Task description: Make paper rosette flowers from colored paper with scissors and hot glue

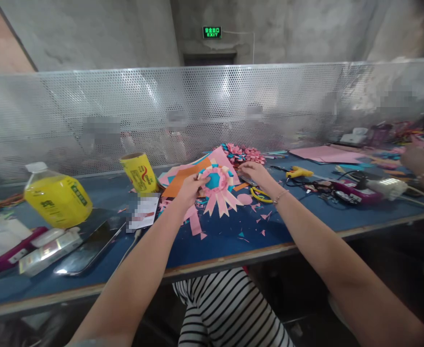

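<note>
My left hand [190,190] is closed on the left edge of a paper rosette [228,181] with a blue centre, a pink and cream ring and pointed ribbon tails hanging down. My right hand [255,172] hovers to the right of the rosette, apart from it. Its fingers are curled together, and what they may hold is too small to make out. Just below that hand lie yellow-handled scissors [261,195]. Behind both hands is a heap of pink and blue paper pieces [246,153]. An orange sheet [183,177] lies behind my left hand.
Paper scraps [263,217] litter the blue table [229,246]. A yellow roll [139,172], a bottle of yellow liquid [58,198] and a phone [88,248] stand or lie left. Rightward are a yellow glue gun [299,172], a purple power strip [356,193] and another person's hand [419,161].
</note>
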A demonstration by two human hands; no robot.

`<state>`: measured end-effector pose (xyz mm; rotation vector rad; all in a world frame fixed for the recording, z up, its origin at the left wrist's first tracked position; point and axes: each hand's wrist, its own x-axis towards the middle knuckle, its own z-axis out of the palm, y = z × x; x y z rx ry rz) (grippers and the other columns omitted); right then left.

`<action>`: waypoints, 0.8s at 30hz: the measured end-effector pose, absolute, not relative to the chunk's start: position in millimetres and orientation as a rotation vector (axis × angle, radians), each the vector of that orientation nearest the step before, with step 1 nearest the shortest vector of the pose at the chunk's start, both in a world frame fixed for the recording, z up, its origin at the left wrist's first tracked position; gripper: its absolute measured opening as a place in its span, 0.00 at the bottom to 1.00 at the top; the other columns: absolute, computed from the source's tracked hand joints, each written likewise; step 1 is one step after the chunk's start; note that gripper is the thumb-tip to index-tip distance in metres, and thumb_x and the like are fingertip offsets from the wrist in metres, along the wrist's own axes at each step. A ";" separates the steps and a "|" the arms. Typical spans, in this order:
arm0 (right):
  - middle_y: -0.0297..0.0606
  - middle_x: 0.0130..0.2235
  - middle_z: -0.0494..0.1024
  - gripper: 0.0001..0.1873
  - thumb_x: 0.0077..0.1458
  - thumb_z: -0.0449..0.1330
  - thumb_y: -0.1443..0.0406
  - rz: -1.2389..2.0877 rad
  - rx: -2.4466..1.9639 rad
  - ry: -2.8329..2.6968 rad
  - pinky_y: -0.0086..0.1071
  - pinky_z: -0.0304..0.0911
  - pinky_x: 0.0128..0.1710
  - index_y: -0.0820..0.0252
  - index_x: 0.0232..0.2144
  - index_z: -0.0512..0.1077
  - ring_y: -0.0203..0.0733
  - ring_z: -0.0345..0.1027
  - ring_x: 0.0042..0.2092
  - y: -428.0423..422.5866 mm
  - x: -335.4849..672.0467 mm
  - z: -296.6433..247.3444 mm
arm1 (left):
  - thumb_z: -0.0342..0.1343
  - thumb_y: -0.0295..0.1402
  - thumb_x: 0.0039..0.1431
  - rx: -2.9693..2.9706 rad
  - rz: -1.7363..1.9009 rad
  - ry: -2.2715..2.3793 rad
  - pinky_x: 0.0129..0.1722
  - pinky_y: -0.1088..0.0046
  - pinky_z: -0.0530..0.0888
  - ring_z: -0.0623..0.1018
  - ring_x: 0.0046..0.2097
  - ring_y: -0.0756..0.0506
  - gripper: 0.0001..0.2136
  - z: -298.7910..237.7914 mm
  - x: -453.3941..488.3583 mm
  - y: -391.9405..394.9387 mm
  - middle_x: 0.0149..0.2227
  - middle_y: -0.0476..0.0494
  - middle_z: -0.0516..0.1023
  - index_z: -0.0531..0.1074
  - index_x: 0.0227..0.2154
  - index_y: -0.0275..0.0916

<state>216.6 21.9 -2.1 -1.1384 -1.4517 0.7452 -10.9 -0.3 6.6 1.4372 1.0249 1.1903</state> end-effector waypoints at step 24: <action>0.52 0.44 0.76 0.21 0.58 0.49 0.57 0.007 -1.833 -2.357 0.31 0.60 0.41 0.66 0.42 0.73 0.47 0.70 0.46 31.0 209.5 -35.8 | 0.48 0.29 0.49 2.271 1.105 1.549 0.30 0.72 0.61 0.65 0.25 0.48 0.11 -21.2 -27.7 29.6 0.18 0.47 0.65 0.62 0.14 0.39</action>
